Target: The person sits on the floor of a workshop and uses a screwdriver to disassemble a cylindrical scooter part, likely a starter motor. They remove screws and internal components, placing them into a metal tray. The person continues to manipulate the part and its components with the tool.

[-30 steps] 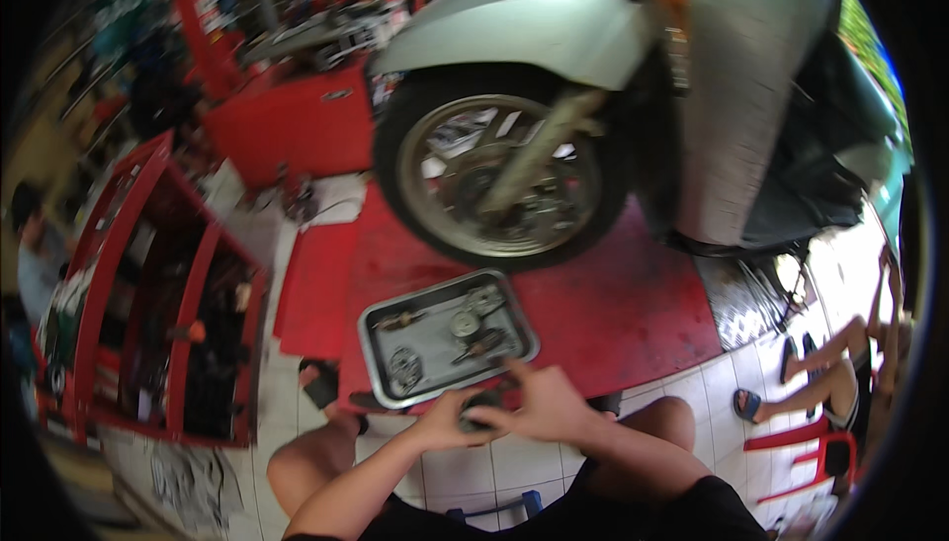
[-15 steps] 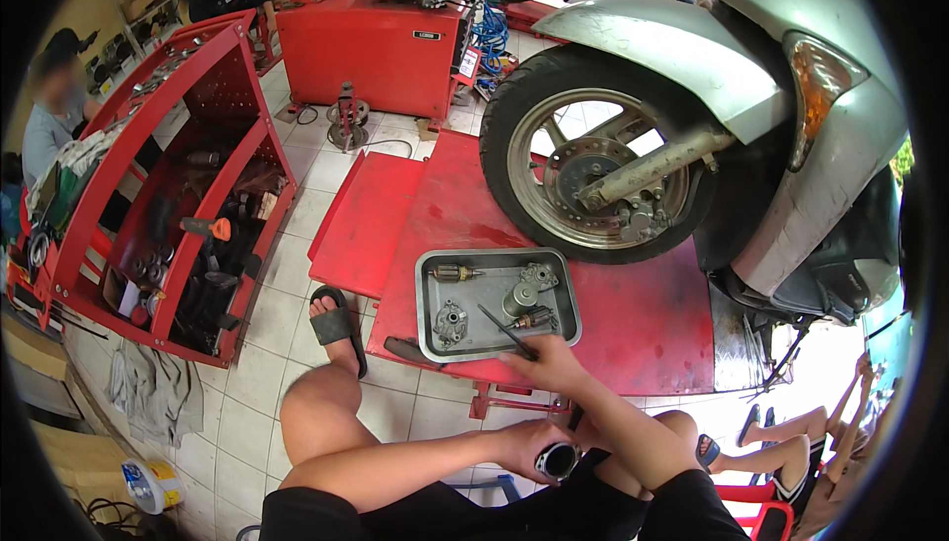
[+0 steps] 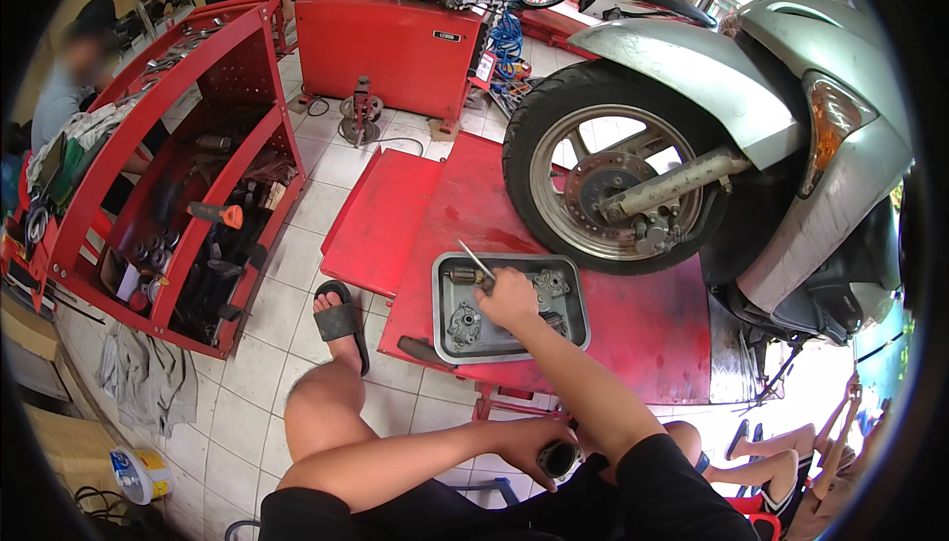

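My left hand (image 3: pixel 526 447) grips a dark cylindrical metal housing (image 3: pixel 560 457) low over my lap, its open end facing up. My right hand (image 3: pixel 509 299) is closed on a slim rod-like tool (image 3: pixel 472 255), held over a grey metal tray (image 3: pixel 510 345). Inside the tray lie a small cylindrical part (image 3: pixel 460 274), a cast metal piece (image 3: pixel 464 322) at the lower left and another (image 3: pixel 553 283) at the upper right; my hand hides some of the contents. A dark bar-shaped object (image 3: pixel 417 347) rests beside the tray on the red platform (image 3: pixel 652 333).
The silver scooter's front wheel (image 3: pixel 534 185) stands just behind the tray. A red tool cart (image 3: pixel 89 215) with a person (image 3: pixel 69 106) beside it is at left. A seated person (image 3: pixel 791 467) is at lower right. A white bucket (image 3: pixel 143 472) sits at lower left.
My right hand has moved forward from the tray's near edge to over its upper left, with the rod tilted up. A second ago both hands were together on the housing; now they are apart.
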### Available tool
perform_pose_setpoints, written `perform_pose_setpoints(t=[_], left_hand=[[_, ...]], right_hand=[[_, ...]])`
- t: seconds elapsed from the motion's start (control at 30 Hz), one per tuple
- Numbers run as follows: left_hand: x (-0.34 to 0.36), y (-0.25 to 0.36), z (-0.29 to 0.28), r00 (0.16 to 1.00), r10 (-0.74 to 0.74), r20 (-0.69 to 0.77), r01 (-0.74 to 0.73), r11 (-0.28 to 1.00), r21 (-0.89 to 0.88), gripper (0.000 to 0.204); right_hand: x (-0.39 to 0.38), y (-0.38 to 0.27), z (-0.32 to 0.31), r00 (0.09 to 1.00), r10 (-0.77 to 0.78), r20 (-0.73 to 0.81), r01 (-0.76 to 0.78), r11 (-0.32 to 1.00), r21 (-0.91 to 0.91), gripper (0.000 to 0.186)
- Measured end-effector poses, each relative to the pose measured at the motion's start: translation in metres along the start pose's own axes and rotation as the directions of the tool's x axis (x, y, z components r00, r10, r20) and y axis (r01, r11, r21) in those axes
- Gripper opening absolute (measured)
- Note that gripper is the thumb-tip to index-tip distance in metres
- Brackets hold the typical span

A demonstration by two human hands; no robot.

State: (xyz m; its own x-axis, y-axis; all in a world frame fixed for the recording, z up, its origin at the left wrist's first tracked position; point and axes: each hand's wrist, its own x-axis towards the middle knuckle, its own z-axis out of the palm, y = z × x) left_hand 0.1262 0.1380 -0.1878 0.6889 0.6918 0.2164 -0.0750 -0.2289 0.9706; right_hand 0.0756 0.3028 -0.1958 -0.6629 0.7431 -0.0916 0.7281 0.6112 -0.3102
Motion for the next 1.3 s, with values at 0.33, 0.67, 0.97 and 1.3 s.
perform_pose_setpoints(t=[0.33, 0.67, 0.97, 1.3], left_hand=[[-0.023, 0.005, -0.027, 0.994, -0.063, 0.084, 0.068, 0.996, -0.060, 0.060], [-0.033, 0.051, -0.065, 0.942, -0.303, -0.142, 0.278, 0.945, -0.174, 0.049], [-0.021, 0.043, -0.075, 0.941, -0.078, -0.330, 0.075, 0.997, -0.021, 0.039], [-0.002, 0.074, -0.059, 0.796, 0.184, -0.576, 0.130, 0.878, 0.460, 0.030]], right_hand=[[0.018, -0.004, 0.017, 0.988, 0.090, 0.122, -0.083, 0.995, -0.063, 0.033], [-0.003, 0.003, -0.008, 1.000, -0.014, -0.015, 0.015, 0.999, 0.042, 0.054], [-0.043, 0.042, -0.086, 0.990, 0.017, -0.137, 0.030, 0.940, 0.339, 0.060], [-0.153, 0.106, -0.193, 0.973, 0.166, -0.162, 0.050, 0.531, 0.846, 0.058]])
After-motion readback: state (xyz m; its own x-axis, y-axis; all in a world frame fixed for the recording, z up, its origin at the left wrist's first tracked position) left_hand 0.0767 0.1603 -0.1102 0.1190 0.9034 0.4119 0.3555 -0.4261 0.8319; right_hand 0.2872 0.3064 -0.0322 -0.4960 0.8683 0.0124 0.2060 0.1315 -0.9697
